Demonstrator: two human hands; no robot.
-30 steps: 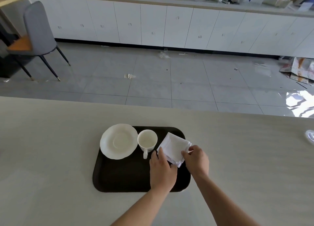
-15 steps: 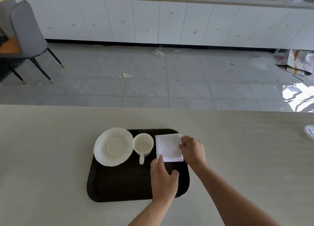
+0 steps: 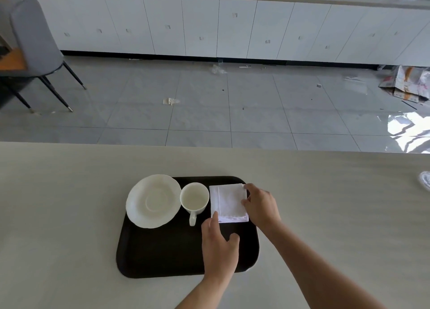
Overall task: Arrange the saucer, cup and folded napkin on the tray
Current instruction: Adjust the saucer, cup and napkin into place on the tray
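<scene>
We list one pale counter (image 3: 69, 227) across the lower frame; directly on it, a dark tray (image 3: 162, 257) at lower centre and a clear object (image 3: 424, 185), cut off at the right edge.

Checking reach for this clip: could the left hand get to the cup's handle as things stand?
Probably yes: the left hand rests on the napkin's near corner, beside the cup, whose handle points toward the person with only bare tray between.

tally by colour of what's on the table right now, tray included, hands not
White: 3 - round white ceramic saucer, white ceramic cup with handle, folded white cloth napkin
Black: 1 - rectangular black plastic tray
Clear: 1 - clear object cut off at the table's right edge
Total: 5
</scene>
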